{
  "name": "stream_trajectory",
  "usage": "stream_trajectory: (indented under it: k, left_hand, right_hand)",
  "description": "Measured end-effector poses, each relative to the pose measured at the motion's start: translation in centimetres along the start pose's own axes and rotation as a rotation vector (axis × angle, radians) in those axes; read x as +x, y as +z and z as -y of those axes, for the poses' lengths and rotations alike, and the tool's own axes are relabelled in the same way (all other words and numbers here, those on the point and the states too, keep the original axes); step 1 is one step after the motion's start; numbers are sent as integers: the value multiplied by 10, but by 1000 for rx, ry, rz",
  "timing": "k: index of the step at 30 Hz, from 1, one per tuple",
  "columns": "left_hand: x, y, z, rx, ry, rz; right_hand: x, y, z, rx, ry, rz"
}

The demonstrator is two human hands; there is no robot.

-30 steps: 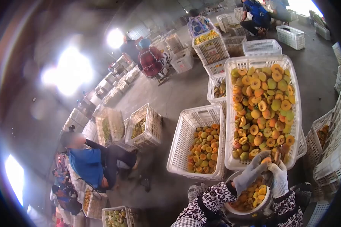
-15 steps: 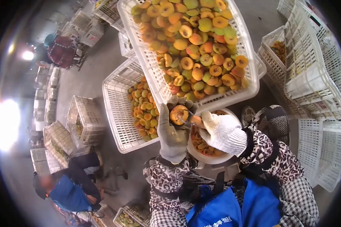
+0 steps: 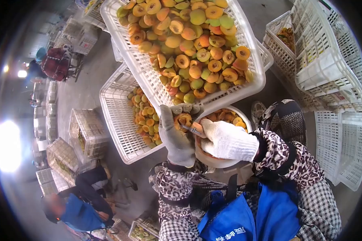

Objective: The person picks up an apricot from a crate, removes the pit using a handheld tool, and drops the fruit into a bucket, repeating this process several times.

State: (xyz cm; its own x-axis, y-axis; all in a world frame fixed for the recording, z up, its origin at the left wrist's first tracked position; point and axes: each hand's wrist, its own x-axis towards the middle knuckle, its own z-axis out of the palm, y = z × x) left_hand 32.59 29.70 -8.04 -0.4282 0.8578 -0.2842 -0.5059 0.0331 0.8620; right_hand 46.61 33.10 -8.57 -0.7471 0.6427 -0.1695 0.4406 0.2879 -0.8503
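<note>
My left hand [image 3: 176, 142], in a grey-coated glove, is closed around a peach half [image 3: 184, 119] with its cut side turned up. A small metal pitting tool [image 3: 195, 129] is gripped in my right hand [image 3: 233, 141], which wears a white knitted glove. Its metal end reaches to the cut face of the fruit. Below both hands stands a white bucket [image 3: 217, 164] with orange fruit pieces [image 3: 226, 115] in it, partly hidden by the right glove. Just beyond my fingers is a white crate [image 3: 256, 82] heaped with peach halves [image 3: 189, 50].
A lower white crate [image 3: 116, 120] at left holds more peach halves. Tall stacked crates [image 3: 323, 68] rise at right, with others [image 3: 334, 144] below them. A person in blue [image 3: 78, 213] sits at lower left near crates [image 3: 88, 130]. Another person [image 3: 57, 64] is farther back.
The view has shifted, so the crates appear farther left. The peach half has tipped in my left hand, and the tool's end has moved onto its cut face. More of the bucket's contents show.
</note>
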Motion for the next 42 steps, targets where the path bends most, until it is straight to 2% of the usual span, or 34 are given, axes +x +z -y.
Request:
stream_trajectory:
  k: [2, 3, 5, 7, 8, 9, 11, 13, 14, 15, 17, 18, 19, 20, 21, 22, 23, 24, 25, 26, 27, 29, 31, 32, 33, 34, 35, 36, 37, 39, 40, 41, 42]
  left_hand:
    - [2, 2, 2, 86, 9, -18]
    - [2, 3, 4, 103, 48, -3]
    - [1, 6, 3, 119, 84, 13]
    - [-1, 10, -2, 111, -64, 35]
    - [1, 8, 3, 203, 25, 21]
    - [1, 7, 6, 205, 19, 22]
    - [3, 6, 13, 113, 58, 7]
    - [4, 3, 14, 137, 80, 39]
    - [6, 0, 18, 167, 106, 69]
    - [8, -5, 22, 169, 103, 70]
    - [14, -16, 31, 171, 193, 239]
    - [16, -16, 33, 172, 191, 241]
    - [17, -17, 35, 42, 162, 286]
    - [18, -17, 36, -89, 132, 330]
    - [15, -11, 32, -91, 132, 330]
    - [10, -5, 27, -180, 33, 298]
    - [6, 2, 21, -270, -65, 266]
    - [0, 8, 18, -273, -63, 268]
    - [-7, 12, 17, 113, 124, 62]
    - [-13, 13, 18, 499, 309, -150]
    - [-12, -2, 14, 498, 314, -147]
    - [7, -53, -5, 665, 277, 91]
    - [22, -65, -20, 1333, 506, -78]
    - [25, -61, -23, 1339, 516, -67]
    - [27, -55, -26, 1532, 693, -219]
    - [33, -48, -27, 1709, 877, -383]
    - [44, -42, -24, 1709, 888, -374]
    - [61, -37, -19, 1473, 858, -202]
    - [78, -26, -14, 1236, 816, -39]
    - [113, 15, 11, 1438, 625, 29]
    - [137, 19, 36, 1627, 819, 93]
    - [157, 14, 57, 1809, 1016, 157]
    - [161, 16, 61, 1806, 1022, 156]
  right_hand:
    - [1, -15, 6, 244, 97, 125]
    - [1, -19, 3, 248, 99, 124]
    - [-1, -27, -3, 771, 236, 372]
    - [-1, -37, -3, 861, 316, 440]
    - [-1, -32, -11, 949, 327, 480]
    - [-3, -29, -15, 1037, 339, 520]
    - [-7, -20, -15, 989, 344, 508]
    - [-13, 11, -19, -197, -438, -321]
    - [-14, 8, -23, -196, -437, -321]
    - [-11, -7, -17, 215, -170, -24]
    - [-7, -30, -9, 1013, 390, 577]
    - [-5, -17, -20, 1042, 341, 542]
    - [-4, -11, -27, 1041, 342, 541]
    - [-2, -7, -35, 1073, 270, 581]
    - [-2, -8, -35, 1104, 199, 622]
    - [-6, -6, -24, 1070, 143, 339]
    - [-6, -8, -26, 1065, 144, 340]
    - [-5, -11, -32, 873, 108, 433]
    - [-5, -12, -38, 680, 70, 521]
    - [-10, -9, -42, 376, -79, 378]
    - [-18, -16, -38, 139, -168, 255]
    - [-32, -18, -59, -301, -214, 129]
    - [-43, -14, -89, -94, 314, 145]
    - [-43, -21, -98, -508, 251, 349]
    - [-39, -26, -93, -516, 346, 427]
    - [-39, -32, -87, -485, 357, 366]
    - [-42, -34, -83, -454, 370, 307]
    - [-48, -33, -89, -474, 237, 217]
    - [-49, -38, -87, -467, 241, 212]
    - [-50, -49, -76, -390, 135, 130]
    - [-51, -45, -85, -373, 18, 39]
    - [-46, -41, -84, -377, 87, 41]
    - [-44, -44, -83, -367, 74, 37]
